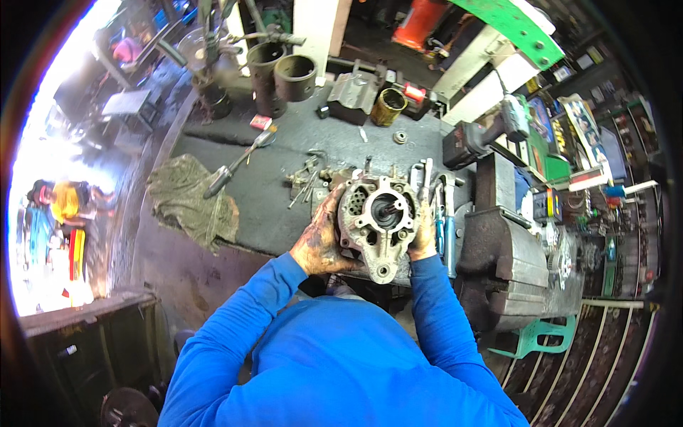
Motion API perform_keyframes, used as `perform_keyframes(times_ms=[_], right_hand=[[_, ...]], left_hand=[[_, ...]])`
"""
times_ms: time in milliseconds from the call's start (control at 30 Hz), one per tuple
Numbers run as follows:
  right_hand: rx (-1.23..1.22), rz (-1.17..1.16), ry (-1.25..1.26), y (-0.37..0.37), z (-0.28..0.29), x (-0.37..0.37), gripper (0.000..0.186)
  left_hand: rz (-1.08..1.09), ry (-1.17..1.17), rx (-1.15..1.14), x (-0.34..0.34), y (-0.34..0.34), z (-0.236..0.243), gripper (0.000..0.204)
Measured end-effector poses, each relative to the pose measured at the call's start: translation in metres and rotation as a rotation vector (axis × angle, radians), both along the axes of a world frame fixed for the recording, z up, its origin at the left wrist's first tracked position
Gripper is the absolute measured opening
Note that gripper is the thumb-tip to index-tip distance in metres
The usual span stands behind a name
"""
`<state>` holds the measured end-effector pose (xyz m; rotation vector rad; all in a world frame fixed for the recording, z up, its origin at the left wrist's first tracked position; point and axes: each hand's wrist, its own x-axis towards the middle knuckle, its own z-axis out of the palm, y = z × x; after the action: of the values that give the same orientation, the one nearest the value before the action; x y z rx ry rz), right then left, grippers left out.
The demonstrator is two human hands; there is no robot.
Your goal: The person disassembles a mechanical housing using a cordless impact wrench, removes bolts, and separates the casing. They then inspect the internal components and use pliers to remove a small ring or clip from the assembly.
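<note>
A grey cast-metal alternator (379, 250) is held upright at the near edge of the workbench, close to my body. A shaft stands in its round central opening, and a mounting ear with a hole points toward me. My left hand (319, 240), smeared with dark grease, wraps its left side. On the opposite side my right hand (425, 233) grips it, with the fingers partly hidden behind the housing. Just right of that hand lie several wrenches and a blue-handled tool (449, 238). Small bolts and metal bits (306, 179) lie left of the alternator.
A dirty rag (188, 199) lies on the bench's left side, with a long-handled brush (242, 160) across it. Metal cylinders (295, 77) and a yellowish can (388, 107) stand at the back. To the right are a cordless power tool (469, 144) and a large bench vise (491, 249).
</note>
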<state>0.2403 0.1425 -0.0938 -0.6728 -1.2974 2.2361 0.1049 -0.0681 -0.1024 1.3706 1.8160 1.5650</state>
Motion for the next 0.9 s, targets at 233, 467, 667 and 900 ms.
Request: perform_keyframes(times_ms=[233,467,667,900], right_hand=[[-0.084,-0.048,0.108,0.000,-0.004,-0.012,0.060],[0.079,-0.023,0.060,-0.020,0.079,-0.017,0.072],[-0.041,-0.029,0.261,-0.024,0.118,-0.022,0.071],[0.029,-0.200,0.060,-0.039,0.058,0.006,0.063]], left_hand=[[-0.149,-0.311,0.178,-0.015,0.024,-0.024,0.164],[-0.453,-0.663,0.151,-0.023,0.021,0.026,0.144],[-0.493,-0.682,0.080,-0.044,0.023,0.086,0.130],[-0.452,-0.515,0.036,-0.037,0.024,0.075,0.123]])
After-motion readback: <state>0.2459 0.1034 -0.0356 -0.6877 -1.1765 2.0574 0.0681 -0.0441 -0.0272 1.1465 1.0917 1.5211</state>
